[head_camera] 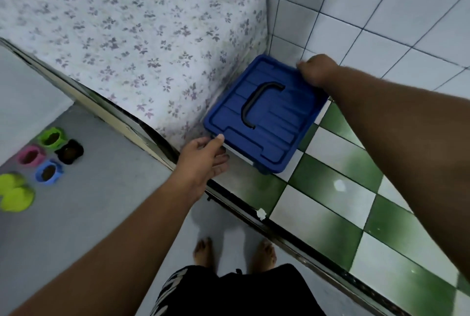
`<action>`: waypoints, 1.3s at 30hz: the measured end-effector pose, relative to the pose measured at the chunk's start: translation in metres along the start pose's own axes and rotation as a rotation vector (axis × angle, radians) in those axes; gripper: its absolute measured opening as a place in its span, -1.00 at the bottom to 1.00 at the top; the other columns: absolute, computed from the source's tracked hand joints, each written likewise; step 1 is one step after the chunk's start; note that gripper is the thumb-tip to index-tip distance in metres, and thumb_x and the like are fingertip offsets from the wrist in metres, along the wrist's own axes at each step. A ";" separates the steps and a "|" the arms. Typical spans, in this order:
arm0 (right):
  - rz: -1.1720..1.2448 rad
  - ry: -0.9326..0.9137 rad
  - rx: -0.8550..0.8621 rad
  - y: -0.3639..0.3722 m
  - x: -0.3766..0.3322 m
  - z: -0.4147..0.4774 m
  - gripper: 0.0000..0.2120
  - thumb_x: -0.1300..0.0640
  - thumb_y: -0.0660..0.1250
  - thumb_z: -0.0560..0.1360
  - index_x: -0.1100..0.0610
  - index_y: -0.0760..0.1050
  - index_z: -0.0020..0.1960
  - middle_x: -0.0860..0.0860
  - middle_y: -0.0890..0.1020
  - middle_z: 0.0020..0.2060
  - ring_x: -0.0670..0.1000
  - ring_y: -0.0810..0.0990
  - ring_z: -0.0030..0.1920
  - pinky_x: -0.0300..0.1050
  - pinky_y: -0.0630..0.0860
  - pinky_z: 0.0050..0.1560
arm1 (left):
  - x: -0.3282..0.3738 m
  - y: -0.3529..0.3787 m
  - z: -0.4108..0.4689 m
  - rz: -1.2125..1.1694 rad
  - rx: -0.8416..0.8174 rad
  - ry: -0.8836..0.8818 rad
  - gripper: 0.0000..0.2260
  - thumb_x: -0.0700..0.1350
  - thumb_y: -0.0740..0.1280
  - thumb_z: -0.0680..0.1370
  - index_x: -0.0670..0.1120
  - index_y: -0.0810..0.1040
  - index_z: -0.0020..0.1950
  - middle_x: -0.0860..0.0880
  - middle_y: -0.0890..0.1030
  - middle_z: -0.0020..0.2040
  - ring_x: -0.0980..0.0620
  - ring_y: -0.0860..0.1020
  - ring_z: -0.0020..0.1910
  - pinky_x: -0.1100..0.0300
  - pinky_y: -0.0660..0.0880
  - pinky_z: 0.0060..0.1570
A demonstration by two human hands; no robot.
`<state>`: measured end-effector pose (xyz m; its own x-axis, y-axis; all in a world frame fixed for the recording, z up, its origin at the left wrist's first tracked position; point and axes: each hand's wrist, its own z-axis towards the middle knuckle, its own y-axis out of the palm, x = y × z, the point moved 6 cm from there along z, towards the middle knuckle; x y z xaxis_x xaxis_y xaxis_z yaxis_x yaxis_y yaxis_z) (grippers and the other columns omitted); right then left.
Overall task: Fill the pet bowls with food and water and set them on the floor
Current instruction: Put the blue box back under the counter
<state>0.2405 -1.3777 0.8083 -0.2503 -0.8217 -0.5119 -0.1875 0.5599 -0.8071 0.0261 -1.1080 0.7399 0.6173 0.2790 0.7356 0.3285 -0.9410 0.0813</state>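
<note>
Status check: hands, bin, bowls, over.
Left hand pinches blue lid near corner; right hand grips far corner. Lid on. Four bowls hold food, on grey floor. No obstruction seen.

Clustered on grey floor [101, 188]: green bowl [50, 137], pink bowl [31, 156], black bowl [69, 152], blue bowl [40, 176], each with brown food [48, 171]
</note>
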 end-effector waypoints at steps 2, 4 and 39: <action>0.000 0.024 -0.054 0.005 0.001 0.006 -0.49 -0.04 0.15 0.67 0.38 0.38 0.38 0.29 0.46 0.35 0.17 0.48 0.15 -0.06 0.41 0.13 | -0.003 0.004 -0.003 -0.013 -0.016 -0.011 -0.57 -0.08 0.45 0.60 -0.21 0.45 0.41 -0.20 0.62 0.16 -0.14 0.67 0.09 0.01 0.68 -0.01; -0.017 0.015 -0.065 0.006 0.004 0.010 -0.52 -0.01 0.21 0.65 0.38 0.40 0.34 0.27 0.50 0.29 0.14 0.47 0.07 -0.04 0.45 0.08 | -0.004 0.005 -0.006 -0.039 -0.027 -0.016 -0.64 -0.20 0.43 0.61 -0.20 0.47 0.37 -0.22 0.63 0.15 -0.15 0.68 0.07 0.03 0.69 -0.06; 0.119 -0.240 0.286 0.024 0.017 0.000 -0.81 0.10 0.36 0.56 0.20 0.59 0.10 0.14 0.65 0.03 0.00 0.56 -0.05 -0.26 0.40 -0.08 | -0.032 0.019 0.006 -0.434 -0.174 0.029 -0.74 -0.28 0.36 0.61 -0.20 0.59 0.30 -0.09 0.70 0.09 0.04 0.68 -0.02 0.17 0.64 0.02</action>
<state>0.2320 -1.3780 0.7800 -0.0189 -0.7733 -0.6337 0.1107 0.6283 -0.7700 0.0169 -1.1339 0.7133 0.4279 0.6511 0.6269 0.4255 -0.7571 0.4958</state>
